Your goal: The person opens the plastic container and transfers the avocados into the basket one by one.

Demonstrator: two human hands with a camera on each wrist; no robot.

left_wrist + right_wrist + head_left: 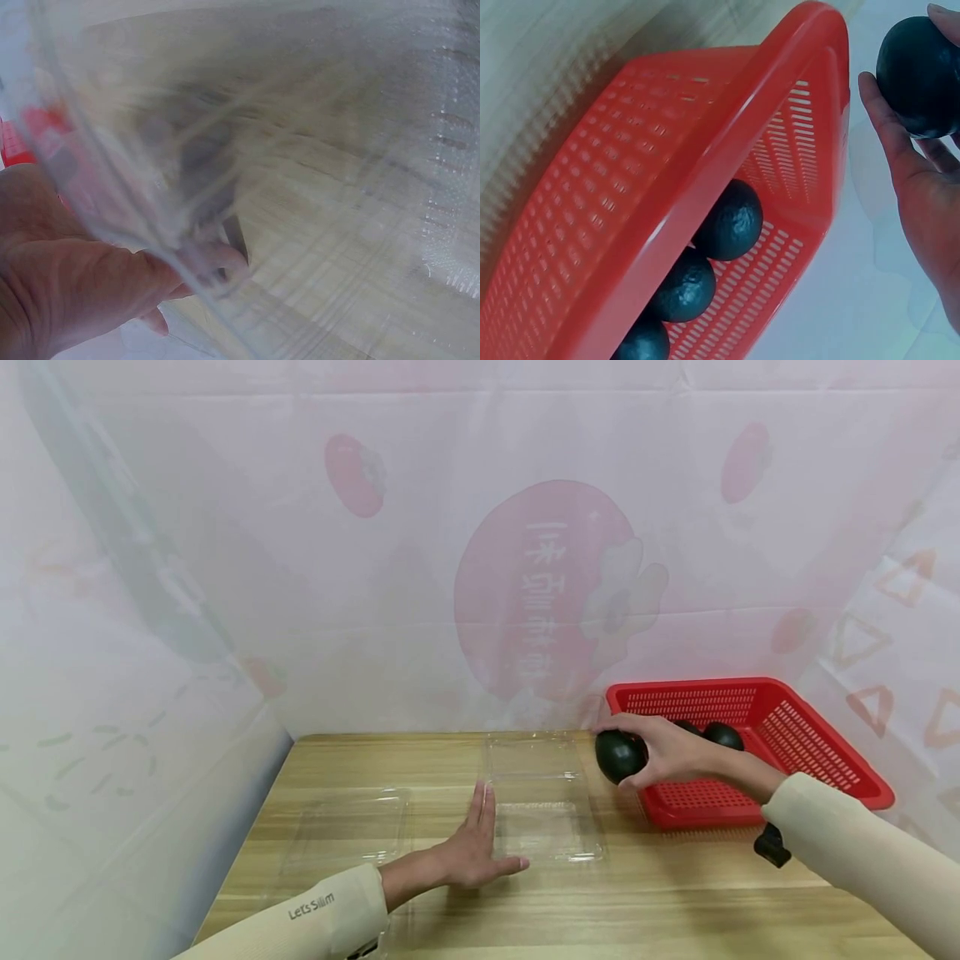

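Note:
My right hand (pixel 671 750) grips a dark green avocado (pixel 621 757) above the left edge of a red basket (pixel 757 685). The right wrist view shows that avocado (pixel 919 75) between thumb and fingers, outside the basket. Inside the basket lie more avocados (pixel 733 221). A clear plastic box (pixel 542 831) stands with its lid folded back on the table. At the box's left side rests my left hand (pixel 476 850), fingers straight and thumb spread along the near edge. Blurred clear plastic covers part of the left hand (pixel 82 289) in the left wrist view.
Another clear plastic container (pixel 348 827) lies left of my left hand on the wooden table (pixel 637 893). A printed cloth (pixel 405 610) hangs behind the table and at both sides. The basket takes up the table's right rear.

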